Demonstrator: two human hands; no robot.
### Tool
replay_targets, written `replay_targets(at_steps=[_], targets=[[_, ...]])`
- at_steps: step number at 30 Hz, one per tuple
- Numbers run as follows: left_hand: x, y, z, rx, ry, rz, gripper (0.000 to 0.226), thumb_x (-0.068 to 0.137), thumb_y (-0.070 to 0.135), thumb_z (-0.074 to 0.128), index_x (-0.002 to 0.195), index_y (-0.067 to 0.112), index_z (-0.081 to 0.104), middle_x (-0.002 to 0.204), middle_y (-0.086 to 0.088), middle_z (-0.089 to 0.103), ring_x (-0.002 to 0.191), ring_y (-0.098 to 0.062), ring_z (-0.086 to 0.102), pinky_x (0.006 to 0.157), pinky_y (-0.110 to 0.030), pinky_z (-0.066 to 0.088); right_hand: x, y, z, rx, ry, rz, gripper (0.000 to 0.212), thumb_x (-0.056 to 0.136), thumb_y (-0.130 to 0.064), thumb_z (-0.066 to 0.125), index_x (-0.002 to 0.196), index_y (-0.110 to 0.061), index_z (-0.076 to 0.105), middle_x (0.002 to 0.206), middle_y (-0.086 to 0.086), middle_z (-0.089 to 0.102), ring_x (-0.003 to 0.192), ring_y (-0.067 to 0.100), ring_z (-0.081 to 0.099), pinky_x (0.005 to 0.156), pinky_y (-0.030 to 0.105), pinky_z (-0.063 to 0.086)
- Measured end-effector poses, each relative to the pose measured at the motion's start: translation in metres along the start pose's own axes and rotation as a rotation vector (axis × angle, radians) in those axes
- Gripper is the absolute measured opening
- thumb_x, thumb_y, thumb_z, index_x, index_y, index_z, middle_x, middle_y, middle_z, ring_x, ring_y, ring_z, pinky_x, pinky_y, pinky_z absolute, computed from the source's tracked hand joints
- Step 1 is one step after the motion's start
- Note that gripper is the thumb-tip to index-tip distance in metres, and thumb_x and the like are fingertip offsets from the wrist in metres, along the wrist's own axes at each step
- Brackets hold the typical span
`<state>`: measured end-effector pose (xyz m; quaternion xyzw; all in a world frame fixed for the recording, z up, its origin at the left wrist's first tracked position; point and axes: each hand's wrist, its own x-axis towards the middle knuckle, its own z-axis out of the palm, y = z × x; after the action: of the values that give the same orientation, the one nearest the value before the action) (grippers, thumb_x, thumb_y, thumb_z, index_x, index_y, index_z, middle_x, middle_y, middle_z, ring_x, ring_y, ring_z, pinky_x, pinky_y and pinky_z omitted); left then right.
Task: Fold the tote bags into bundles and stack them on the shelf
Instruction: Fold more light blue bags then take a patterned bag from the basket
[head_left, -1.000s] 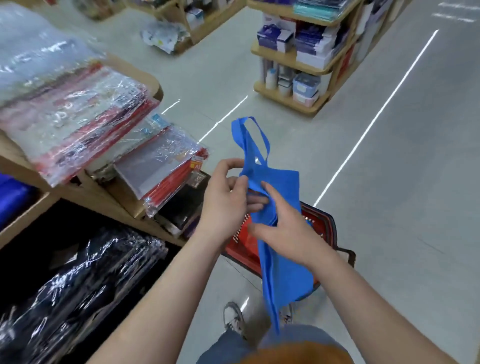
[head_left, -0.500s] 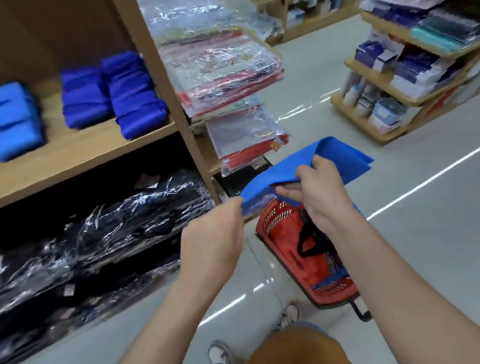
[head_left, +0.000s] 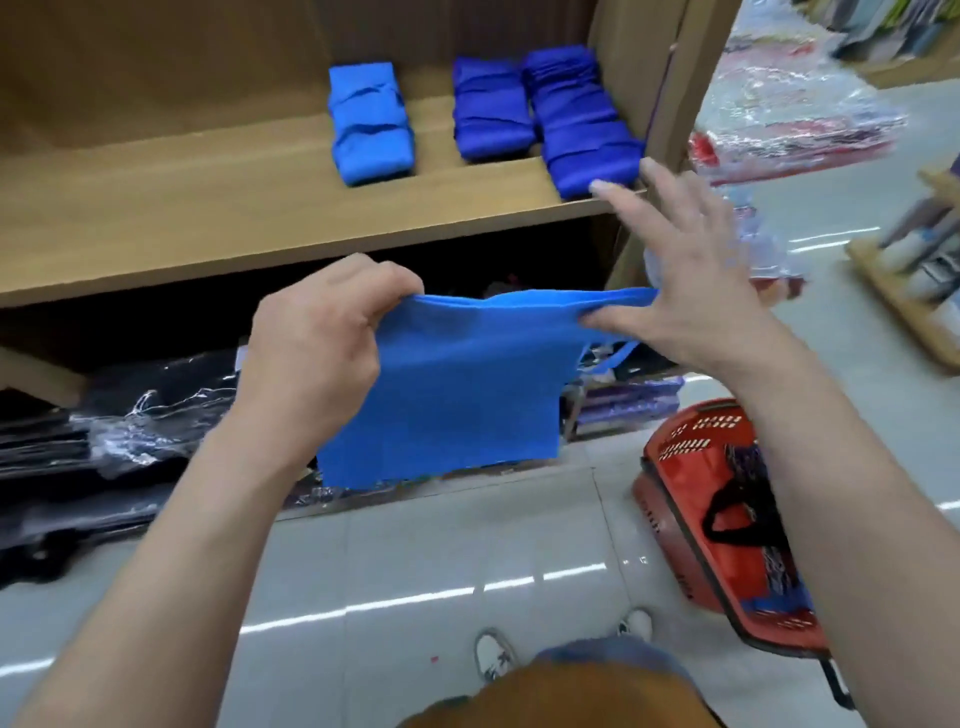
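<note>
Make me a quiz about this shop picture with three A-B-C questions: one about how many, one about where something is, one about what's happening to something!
1. How many piles of folded blue bundles sit on the shelf?
A) one B) six C) three

2. Where is the red basket?
A) on the shelf B) on the floor at the person's right C) hanging from an arm

3. How is the light blue tote bag?
A) held stretched between both hands B) lying on the floor C) tucked in the basket

1 C: one light blue pile, two dark blue piles.
2 B: it stands on the tiles beside the right arm.
3 A: the left hand grips one top corner, the right hand pinches the other.
</note>
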<state>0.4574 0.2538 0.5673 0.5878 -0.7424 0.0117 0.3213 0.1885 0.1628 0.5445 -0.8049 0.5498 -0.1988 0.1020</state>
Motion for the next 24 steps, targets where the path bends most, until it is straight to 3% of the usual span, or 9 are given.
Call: replay_targets(at_steps=[2,4,6,8,12,15,19,21,24], targets=[[-0.012,-0.017,-0.018,0.028,0.044,-0.033,0.039,0.078,0.007,0.032,0.101,0.016,0.063,0.089,-0.003,0.065,0.080,-0.023,0.058,0.067,-0.045,0.052,0.018,-0.043,0.020,0.026,-0.180,-0.151,0.036,0.081,-0.036,0.074,0.116,-0.034,0.065,0.129,-0.002,0.058,0.131,0.026,0.042,0.110,0.028,0.028],[-0.022,-0.030,-0.040,0.054,0.053,-0.133,0.034,0.085,0.006,0.040,0.110,0.020,0.059,0.096,-0.001,0.065,0.082,-0.021,0.057,0.069,-0.046,0.052,0.029,-0.078,0.038,0.078,-0.235,-0.183,0.006,0.089,-0.029,0.064,0.092,-0.025,0.067,0.090,-0.001,0.067,0.098,0.028,0.059,0.087,0.035,0.046],[-0.032,-0.042,-0.057,0.228,-0.083,-0.229,0.053,0.083,0.000,0.054,0.122,0.034,0.044,0.108,0.003,0.060,0.081,-0.026,0.057,0.064,-0.046,0.051,0.039,-0.115,0.049,0.003,-0.271,-0.273,0.007,0.092,-0.026,0.058,0.093,-0.023,0.064,0.086,0.001,0.064,0.089,0.027,0.058,0.073,0.038,0.047],[-0.040,-0.050,-0.068,0.415,-0.242,-0.191,0.073,0.073,-0.008,0.061,0.121,0.039,0.035,0.117,0.003,0.056,0.073,-0.032,0.058,0.052,-0.040,0.048,0.053,-0.155,0.057,-0.125,-0.290,-0.460,0.007,0.093,-0.022,0.055,0.094,-0.023,0.062,0.086,0.001,0.062,0.086,0.028,0.056,0.064,0.036,0.041],[-0.053,-0.077,-0.078,0.468,-0.403,-0.174,0.066,0.067,-0.010,0.056,0.106,0.037,0.033,0.124,0.011,0.050,0.059,-0.033,0.055,0.043,-0.031,0.034,0.083,-0.223,0.065,-0.187,-0.275,-0.753,0.004,0.087,-0.020,0.059,0.088,-0.022,0.062,0.079,0.000,0.060,0.075,0.029,0.053,0.059,0.035,0.037],[-0.063,-0.106,-0.098,0.389,-0.289,-0.218,0.063,0.062,-0.008,0.046,0.104,0.039,0.048,0.112,0.018,0.060,0.080,-0.026,0.062,0.057,-0.037,0.048,0.111,-0.233,0.064,-0.212,-0.247,-0.801,0.014,0.085,-0.035,0.067,0.093,-0.024,0.062,0.077,-0.002,0.052,0.079,0.028,0.047,0.067,0.033,0.029],[-0.074,-0.139,-0.130,0.183,-0.013,-0.465,0.064,0.067,-0.012,0.039,0.101,0.029,0.074,0.097,0.015,0.071,0.091,-0.012,0.066,0.077,-0.036,0.054,0.159,-0.220,0.066,-0.211,-0.232,-0.691,0.016,0.079,-0.032,0.071,0.085,-0.019,0.064,0.070,0.000,0.053,0.077,0.029,0.047,0.066,0.035,0.035],[-0.075,-0.145,-0.144,0.107,0.123,-0.603,0.069,0.073,-0.020,0.041,0.101,0.035,0.071,0.093,0.022,0.071,0.087,-0.011,0.067,0.078,-0.028,0.054,0.180,-0.220,0.072,-0.040,-0.243,-0.588,0.005,0.083,-0.027,0.068,0.085,-0.023,0.070,0.079,0.002,0.065,0.082,0.029,0.055,0.069,0.034,0.043],[-0.077,-0.154,-0.163,-0.016,0.368,-0.786,0.067,0.081,-0.019,0.041,0.097,0.040,0.068,0.080,0.040,0.064,0.072,0.011,0.061,0.064,-0.006,0.044,0.199,-0.240,0.084,0.405,-0.231,-0.438,0.018,0.092,-0.022,0.060,0.105,-0.025,0.072,0.099,0.001,0.071,0.079,0.021,0.061,0.069,0.024,0.045]])
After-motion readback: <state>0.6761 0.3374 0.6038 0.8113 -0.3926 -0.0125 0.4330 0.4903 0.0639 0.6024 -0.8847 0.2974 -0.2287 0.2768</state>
